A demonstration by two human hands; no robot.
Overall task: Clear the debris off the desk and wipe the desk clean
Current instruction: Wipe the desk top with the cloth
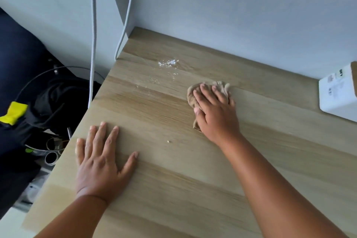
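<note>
A light wooden desk fills the view. My right hand lies on a crumpled tan cloth in the middle of the desk, fingers spread over it and pressing it down. My left hand rests flat on the desk near its left edge, fingers straight and spread, holding nothing. A patch of white crumbs and powder lies toward the back left corner, with fainter specks trailing toward the front. One small crumb sits between my two hands.
A white box stands at the desk's right edge against the grey wall. Two white cables hang down past the back left corner. Left of the desk, below, sits a dark bin with black and yellow items.
</note>
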